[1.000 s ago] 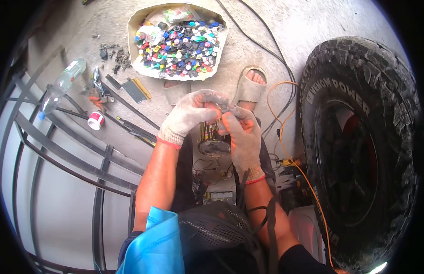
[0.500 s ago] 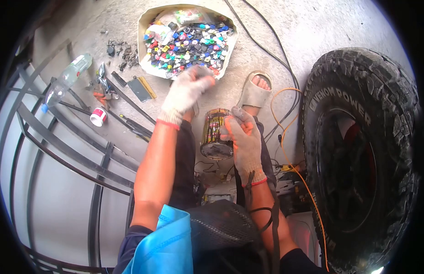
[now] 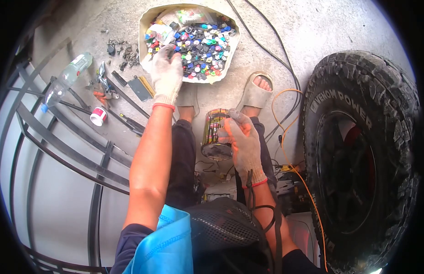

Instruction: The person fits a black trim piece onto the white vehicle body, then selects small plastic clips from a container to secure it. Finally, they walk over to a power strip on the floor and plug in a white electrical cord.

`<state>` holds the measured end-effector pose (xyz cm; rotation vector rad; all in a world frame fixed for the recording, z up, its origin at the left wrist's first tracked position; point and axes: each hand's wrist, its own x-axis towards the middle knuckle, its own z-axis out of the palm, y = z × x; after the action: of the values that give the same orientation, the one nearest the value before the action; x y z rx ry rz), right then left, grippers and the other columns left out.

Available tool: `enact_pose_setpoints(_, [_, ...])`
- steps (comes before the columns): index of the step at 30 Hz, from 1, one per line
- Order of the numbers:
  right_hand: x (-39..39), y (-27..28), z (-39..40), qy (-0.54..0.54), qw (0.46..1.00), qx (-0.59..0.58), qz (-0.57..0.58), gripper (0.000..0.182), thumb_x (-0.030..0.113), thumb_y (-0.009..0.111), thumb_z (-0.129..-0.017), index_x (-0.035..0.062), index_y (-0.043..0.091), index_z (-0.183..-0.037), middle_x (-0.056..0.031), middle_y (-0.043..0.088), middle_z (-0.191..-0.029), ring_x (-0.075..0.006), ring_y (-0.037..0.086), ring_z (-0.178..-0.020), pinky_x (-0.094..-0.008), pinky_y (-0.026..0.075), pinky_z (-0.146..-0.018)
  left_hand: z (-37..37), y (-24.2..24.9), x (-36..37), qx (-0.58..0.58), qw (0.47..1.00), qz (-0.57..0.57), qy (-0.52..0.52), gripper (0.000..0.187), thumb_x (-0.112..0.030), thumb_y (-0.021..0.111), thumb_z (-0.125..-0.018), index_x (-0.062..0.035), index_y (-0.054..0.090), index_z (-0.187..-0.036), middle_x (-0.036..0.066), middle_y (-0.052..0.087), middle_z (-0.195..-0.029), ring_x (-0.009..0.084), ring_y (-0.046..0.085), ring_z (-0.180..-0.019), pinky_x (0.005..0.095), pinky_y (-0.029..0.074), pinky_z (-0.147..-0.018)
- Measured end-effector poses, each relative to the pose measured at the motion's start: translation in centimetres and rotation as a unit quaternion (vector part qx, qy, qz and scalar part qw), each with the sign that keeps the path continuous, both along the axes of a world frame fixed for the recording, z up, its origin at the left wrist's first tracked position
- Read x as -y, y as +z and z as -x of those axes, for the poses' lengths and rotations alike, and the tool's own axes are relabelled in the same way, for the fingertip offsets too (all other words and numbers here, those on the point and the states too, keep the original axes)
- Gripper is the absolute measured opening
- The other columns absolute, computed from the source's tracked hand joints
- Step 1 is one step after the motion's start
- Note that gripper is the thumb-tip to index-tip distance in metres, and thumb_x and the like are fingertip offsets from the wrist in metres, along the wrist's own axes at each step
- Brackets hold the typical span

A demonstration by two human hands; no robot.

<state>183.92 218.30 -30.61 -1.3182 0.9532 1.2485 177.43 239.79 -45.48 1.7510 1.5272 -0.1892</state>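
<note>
My left hand (image 3: 168,69), in a whitish work glove with a red cuff, is over the near left part of a pale, wide container (image 3: 142,43). Its thumb and fingers are apart, with their tips at a heap of small multicoloured plastic pieces (image 3: 200,48). Any piece between the fingertips is too small to make out. Between my legs a tin can (image 3: 214,132) with a dark and yellow label is tilted, one round end towards me. My right hand (image 3: 243,137), gloved too, is closed at the can's right side; its fingers hide that part.
A large tire (image 3: 337,150) stands at the right, beside an orange cord (image 3: 292,160). Dark cables (image 3: 280,50) cross the floor. Black metal bars (image 3: 74,146) curve along the left, near a plastic bottle (image 3: 68,82), a white and red cup (image 3: 98,117) and tools.
My left hand has moved left and forward, from the container's near edge onto the heap, and its fingers have spread. My right hand and the can stay almost in place.
</note>
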Motion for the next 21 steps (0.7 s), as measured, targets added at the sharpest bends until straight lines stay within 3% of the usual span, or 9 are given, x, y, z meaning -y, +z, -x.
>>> enact_pose_setpoints(1, [0.0,0.0,0.0,-0.002,1.0,-0.004,0.0,0.034,0.014,0.066,-0.098,0.0009,0.06,-0.129,-0.0055,0.067,-0.113,-0.0112,0.066,-0.094,-0.0272,0.057,-0.074,-0.7,0.5,0.3,-0.035,0.996,-0.036,-0.08,0.036,-0.015,0.068,-0.094,-0.001,0.066,-0.127,0.017,0.07,-0.123,0.0286,0.067,-0.115,0.0385,0.05,-0.102])
enact_pose_setpoints(2, [-0.1,0.0,0.0,-0.004,1.0,-0.009,0.001,0.034,0.015,0.066,-0.099,0.0012,0.06,-0.129,-0.0052,0.068,-0.113,-0.0113,0.067,-0.093,-0.0271,0.057,-0.074,0.0,-0.7,1.0,0.038,0.996,-0.03,-0.071,0.035,-0.018,0.069,-0.093,-0.0055,0.068,-0.125,0.018,0.069,-0.122,0.0331,0.066,-0.114,0.0411,0.05,-0.102])
enact_pose_setpoints(4, [0.1,-0.1,0.0,-0.003,1.0,-0.012,-0.002,0.034,0.015,0.067,-0.099,0.0014,0.061,-0.129,-0.0048,0.068,-0.113,-0.0115,0.067,-0.092,-0.0271,0.056,-0.074,-0.4,-1.1,1.5,-0.014,0.991,-0.021,-0.134,0.035,-0.024,0.071,-0.092,-0.0095,0.07,-0.123,0.017,0.068,-0.119,0.0352,0.066,-0.113,0.0431,0.05,-0.101])
enact_pose_setpoints(7, [0.0,-0.2,0.1,-0.006,1.0,-0.014,-0.004,0.034,0.016,0.067,-0.099,0.0017,0.061,-0.129,-0.0041,0.068,-0.112,-0.0116,0.067,-0.09,-0.027,0.056,-0.073,-1.5,-1.2,2.4,-0.104,0.981,-0.007,-0.161,0.036,-0.03,0.072,-0.091,-0.0114,0.071,-0.121,0.016,0.069,-0.117,0.035,0.066,-0.112,0.0437,0.051,-0.099])
enact_pose_setpoints(11, [-0.1,-0.1,0.1,-0.008,1.0,-0.015,-0.015,0.033,0.017,0.066,-0.1,0.0019,0.061,-0.129,-0.004,0.068,-0.111,-0.0113,0.067,-0.09,-0.0268,0.055,-0.072,-2.6,-1.2,2.7,-0.139,0.975,0.019,-0.17,0.04,-0.037,0.073,-0.09,-0.0145,0.071,-0.123,0.015,0.068,-0.118,0.0327,0.065,-0.114,0.0429,0.051,-0.1])
enact_pose_setpoints(21, [-0.5,-0.2,0.2,0.005,1.0,-0.023,-0.004,0.032,0.016,0.065,-0.101,0.0017,0.06,-0.129,-0.0036,0.066,-0.112,-0.0105,0.065,-0.088,-0.0262,0.054,-0.072,-3.4,-1.7,2.6,-0.154,0.968,-0.006,-0.197,0.042,-0.043,0.071,-0.092,-0.0172,0.071,-0.124,0.015,0.068,-0.118,0.0331,0.066,-0.111,0.0435,0.052,-0.098])
